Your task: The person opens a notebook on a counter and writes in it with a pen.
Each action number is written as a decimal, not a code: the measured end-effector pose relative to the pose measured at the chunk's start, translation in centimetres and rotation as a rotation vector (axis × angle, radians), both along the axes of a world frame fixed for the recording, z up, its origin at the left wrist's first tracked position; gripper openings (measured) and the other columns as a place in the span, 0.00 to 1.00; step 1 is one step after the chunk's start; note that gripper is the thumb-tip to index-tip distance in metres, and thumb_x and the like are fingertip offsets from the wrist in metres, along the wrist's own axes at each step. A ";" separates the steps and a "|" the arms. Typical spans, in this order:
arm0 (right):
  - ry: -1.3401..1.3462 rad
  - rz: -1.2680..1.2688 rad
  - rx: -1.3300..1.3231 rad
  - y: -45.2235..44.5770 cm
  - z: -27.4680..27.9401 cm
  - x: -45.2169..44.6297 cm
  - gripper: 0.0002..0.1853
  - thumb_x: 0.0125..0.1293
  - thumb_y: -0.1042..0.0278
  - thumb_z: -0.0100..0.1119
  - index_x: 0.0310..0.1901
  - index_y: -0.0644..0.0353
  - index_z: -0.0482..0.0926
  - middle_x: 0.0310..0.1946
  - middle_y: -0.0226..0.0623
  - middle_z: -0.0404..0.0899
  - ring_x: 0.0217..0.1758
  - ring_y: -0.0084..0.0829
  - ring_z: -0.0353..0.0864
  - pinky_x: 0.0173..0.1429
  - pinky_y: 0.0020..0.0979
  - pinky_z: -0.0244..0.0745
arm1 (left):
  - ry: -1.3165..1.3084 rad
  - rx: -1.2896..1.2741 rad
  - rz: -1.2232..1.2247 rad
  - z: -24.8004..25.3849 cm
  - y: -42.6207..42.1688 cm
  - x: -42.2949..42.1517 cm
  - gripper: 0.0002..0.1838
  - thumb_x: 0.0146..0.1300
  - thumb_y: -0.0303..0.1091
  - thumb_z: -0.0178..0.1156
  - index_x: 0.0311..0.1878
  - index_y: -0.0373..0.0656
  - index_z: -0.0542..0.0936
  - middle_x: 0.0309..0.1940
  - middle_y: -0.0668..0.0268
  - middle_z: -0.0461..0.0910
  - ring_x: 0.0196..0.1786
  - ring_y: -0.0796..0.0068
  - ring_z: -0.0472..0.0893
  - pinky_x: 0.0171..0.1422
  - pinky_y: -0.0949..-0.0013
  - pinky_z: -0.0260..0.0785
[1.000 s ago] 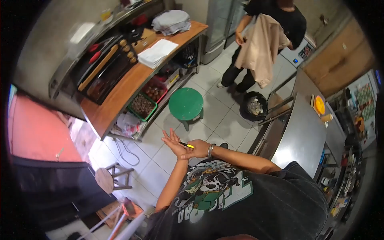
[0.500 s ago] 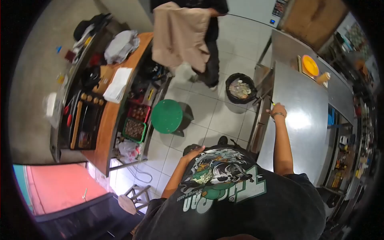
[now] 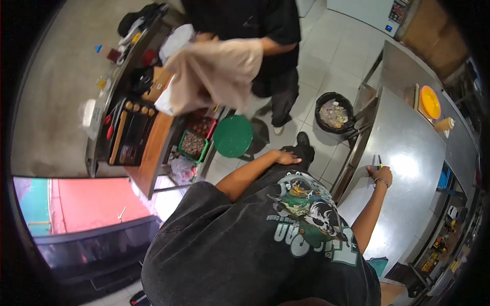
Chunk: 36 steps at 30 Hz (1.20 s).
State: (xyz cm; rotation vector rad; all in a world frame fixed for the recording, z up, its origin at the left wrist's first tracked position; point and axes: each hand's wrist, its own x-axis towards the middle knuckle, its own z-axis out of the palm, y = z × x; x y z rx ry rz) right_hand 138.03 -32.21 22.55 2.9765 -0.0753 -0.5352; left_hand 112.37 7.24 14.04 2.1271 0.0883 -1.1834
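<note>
My left hand (image 3: 287, 157) lies on the dark trousers at my thigh, fingers stretched out and holding nothing. Over the steel table (image 3: 403, 148), my right hand (image 3: 382, 175) is closed around a thin black and yellow-green stick-like thing (image 3: 380, 162); its exact kind is too small to make out. A bracelet circles that wrist. Farther along the steel surface are an orange plate (image 3: 431, 102) and a light-brown squeeze bottle (image 3: 444, 124).
Ahead, a person in black (image 3: 278, 66) holds a beige cloth (image 3: 219, 76). A green stool (image 3: 233, 136) and a black-lined waste bin (image 3: 334, 113) stand on the tiled floor. To the left are a wooden counter (image 3: 155, 148), an oven (image 3: 133, 133) and a green crate (image 3: 193, 145).
My view has turned, and my body has shifted along the table. My left hand has moved forward on the thigh. The other person has swung the beige cloth leftward over the counter.
</note>
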 end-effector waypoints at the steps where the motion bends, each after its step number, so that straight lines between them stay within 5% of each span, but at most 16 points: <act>1: 0.050 0.025 0.012 0.3 0.4 0.1 0.56 0.42 0.20 0.76 0.56 0.69 0.77 0.54 0.53 0.86 0.58 0.47 0.87 0.61 0.44 0.84 | 0.006 0.015 0.040 0.5 0.8 1.1 0.51 0.73 0.78 0.27 0.83 0.46 0.59 0.83 0.49 0.53 0.87 0.52 0.45 0.89 0.48 0.34; 2: 0.100 0.037 0.022 0.3 1.0 -0.1 0.55 0.41 0.21 0.77 0.56 0.68 0.79 0.55 0.51 0.86 0.58 0.46 0.87 0.60 0.43 0.84 | -0.004 0.010 -0.003 1.2 1.5 2.0 0.51 0.73 0.78 0.27 0.83 0.46 0.59 0.83 0.49 0.53 0.87 0.52 0.45 0.89 0.48 0.34; 5: 0.175 -0.005 0.017 1.0 2.0 0.4 0.51 0.40 0.23 0.79 0.54 0.64 0.84 0.56 0.45 0.85 0.60 0.47 0.86 0.62 0.44 0.83 | 0.277 -0.162 0.503 3.5 4.9 2.6 0.47 0.74 0.75 0.42 0.78 0.43 0.69 0.76 0.54 0.69 0.78 0.57 0.67 0.80 0.56 0.57; 8: 0.275 -0.011 -0.010 0.9 2.2 1.1 0.51 0.41 0.23 0.79 0.54 0.64 0.84 0.56 0.46 0.85 0.59 0.46 0.86 0.61 0.43 0.83 | 0.165 -0.283 0.652 0.1 8.0 1.7 0.47 0.73 0.76 0.44 0.75 0.44 0.73 0.75 0.53 0.71 0.76 0.56 0.69 0.78 0.55 0.61; 11: 0.252 0.070 -0.064 0.2 1.6 1.2 0.49 0.40 0.25 0.80 0.50 0.65 0.85 0.53 0.49 0.87 0.56 0.47 0.88 0.57 0.43 0.84 | 0.344 -0.401 0.978 -1.2 9.1 0.7 0.45 0.73 0.75 0.47 0.73 0.43 0.76 0.73 0.54 0.73 0.71 0.57 0.74 0.74 0.54 0.66; 13: 0.316 0.082 -0.106 0.9 2.1 2.8 0.48 0.40 0.25 0.81 0.49 0.66 0.85 0.52 0.49 0.88 0.55 0.47 0.89 0.56 0.42 0.85 | 0.377 -0.212 1.155 0.7 9.3 0.6 0.48 0.67 0.78 0.51 0.71 0.44 0.78 0.71 0.55 0.75 0.69 0.57 0.75 0.69 0.55 0.72; 17: 0.468 0.185 -0.221 1.5 1.6 6.5 0.46 0.42 0.23 0.79 0.47 0.63 0.87 0.49 0.46 0.89 0.51 0.44 0.90 0.55 0.42 0.85 | 0.540 -0.661 1.481 -2.8 8.2 -3.4 0.45 0.70 0.74 0.52 0.72 0.43 0.76 0.72 0.54 0.74 0.70 0.53 0.75 0.68 0.50 0.72; 20: 0.690 0.218 -0.256 2.2 -1.0 12.4 0.43 0.45 0.24 0.78 0.40 0.66 0.88 0.45 0.47 0.90 0.50 0.41 0.90 0.54 0.41 0.85 | 0.499 -0.725 1.569 -3.9 5.7 -5.9 0.44 0.71 0.73 0.52 0.72 0.43 0.76 0.72 0.53 0.74 0.70 0.52 0.75 0.69 0.50 0.71; 21: 0.784 0.123 -0.188 6.5 3.1 13.7 0.40 0.51 0.26 0.76 0.37 0.66 0.88 0.42 0.49 0.90 0.47 0.41 0.91 0.53 0.43 0.85 | 0.467 -0.709 1.607 -4.2 4.9 -6.5 0.43 0.71 0.72 0.51 0.72 0.42 0.75 0.72 0.53 0.74 0.70 0.52 0.75 0.69 0.50 0.71; 24: 0.639 0.341 -0.164 12.0 0.4 19.9 0.38 0.57 0.29 0.73 0.39 0.66 0.88 0.42 0.52 0.89 0.47 0.46 0.91 0.52 0.45 0.84 | 0.358 -0.634 1.699 -5.4 2.2 -7.3 0.43 0.72 0.71 0.51 0.72 0.42 0.75 0.72 0.53 0.74 0.71 0.52 0.74 0.70 0.51 0.70; 26: 0.527 0.525 0.004 16.1 -1.6 23.4 0.43 0.63 0.27 0.65 0.40 0.76 0.85 0.45 0.60 0.87 0.51 0.55 0.88 0.54 0.49 0.83 | 0.284 -0.585 1.762 -6.2 0.6 -7.3 0.42 0.73 0.69 0.50 0.73 0.41 0.75 0.72 0.52 0.74 0.71 0.52 0.74 0.71 0.51 0.69; 31: 0.267 1.004 -0.083 31.3 0.0 26.9 0.43 0.64 0.26 0.62 0.40 0.75 0.86 0.44 0.61 0.87 0.52 0.53 0.88 0.56 0.50 0.83 | 0.143 -0.464 1.947 -7.9 -3.5 -6.8 0.40 0.74 0.67 0.49 0.73 0.40 0.74 0.72 0.51 0.74 0.72 0.51 0.74 0.73 0.52 0.67; 36: 0.507 1.011 -0.087 42.5 1.0 28.5 0.37 0.67 0.31 0.61 0.39 0.69 0.87 0.43 0.58 0.88 0.52 0.54 0.88 0.57 0.51 0.82 | 0.075 -0.371 2.084 -8.9 -6.5 -4.7 0.39 0.76 0.64 0.48 0.73 0.39 0.73 0.72 0.50 0.74 0.73 0.50 0.74 0.75 0.53 0.66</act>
